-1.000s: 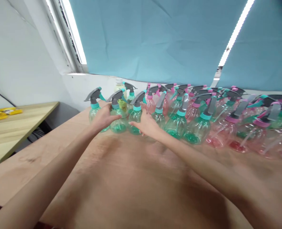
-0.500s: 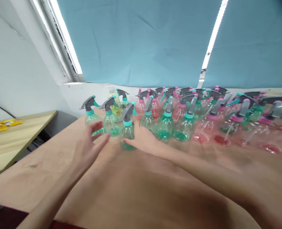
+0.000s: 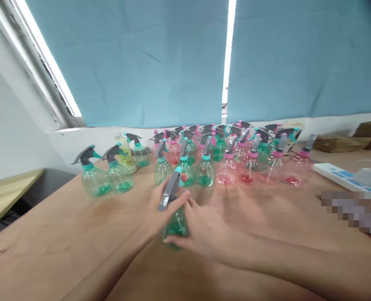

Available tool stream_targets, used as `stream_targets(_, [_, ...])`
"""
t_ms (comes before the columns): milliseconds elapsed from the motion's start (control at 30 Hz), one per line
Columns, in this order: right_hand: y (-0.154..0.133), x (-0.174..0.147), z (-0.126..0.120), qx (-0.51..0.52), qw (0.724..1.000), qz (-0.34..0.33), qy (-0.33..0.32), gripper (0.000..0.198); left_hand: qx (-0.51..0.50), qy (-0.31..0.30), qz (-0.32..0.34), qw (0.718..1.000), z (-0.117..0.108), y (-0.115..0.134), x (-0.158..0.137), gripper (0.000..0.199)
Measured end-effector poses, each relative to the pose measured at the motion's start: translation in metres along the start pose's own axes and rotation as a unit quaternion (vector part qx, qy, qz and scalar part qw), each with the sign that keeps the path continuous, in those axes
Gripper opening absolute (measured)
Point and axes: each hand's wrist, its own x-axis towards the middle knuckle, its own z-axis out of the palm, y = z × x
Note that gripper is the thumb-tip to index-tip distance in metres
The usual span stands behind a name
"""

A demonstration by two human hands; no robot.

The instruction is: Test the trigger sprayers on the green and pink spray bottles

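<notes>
Overhead, pale blue roller blinds (image 3: pixel 141 62) fill the window behind a broad brown wooden table (image 3: pixel 62 246), with a strip of daylight showing between the two panels. Across the far half of that table stands a crowd of small clear spray bottles (image 3: pixel 223 154), some tinted green with teal collars, others pink with pink collars, all topped by grey trigger heads. Two more green bottles (image 3: pixel 105 177) stand apart at the left end of the group, near a yellowish bottle (image 3: pixel 124 154) by the wall. A white box with blue markings (image 3: pixel 340 175) lies at the right edge of the table.

Well in front of the crowd, near the middle of the table, a single green spray bottle (image 3: pixel 174 219) is held between both hands. Its rounded, see-through body is tinted green, deeper in colour toward the base, and a teal collar sits under a grey trigger head that tilts up and to the left. The left hand (image 3: pixel 160 213) reaches in from the lower left, its fingers curled around the neck and trigger of the bottle. The right hand (image 3: pixel 204 228) comes in from the lower right, forearm stretched along the tabletop, fingers wrapped around the bottle's body with the fingertips showing at its lower left side. Motion blur softens the scene.
</notes>
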Motion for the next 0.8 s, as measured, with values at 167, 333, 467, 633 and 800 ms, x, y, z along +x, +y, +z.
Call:
stream_targets(167, [0.057,-0.023,-0.005,0.002,0.996,-0.054,0.075,0.074,-0.016,0.001,0.039,0.999,0.046,0.001,0.014,0.034])
stream_targets(333, [0.135,-0.037,-0.013,0.019,0.991,-0.112,0.076,0.074,-0.045,-0.043,0.053,0.997,0.074,0.003,0.030,0.037])
stream_targets(467, [0.183,-0.044,-0.017,0.021,0.994,-0.077,0.075,0.043,-0.040,-0.057,0.054,0.996,0.086,0.012,0.043,0.038])
stream_targets(633, [0.209,-0.040,-0.009,0.029,0.993,-0.053,0.102,0.027,-0.018,-0.068,0.037,0.997,0.094,0.013,0.052,0.027])
stream_targets(800, [0.210,-0.034,-0.002,0.023,0.990,-0.092,0.104,0.029,0.032,-0.053,0.032,0.998,0.093,0.010,0.053,0.018])
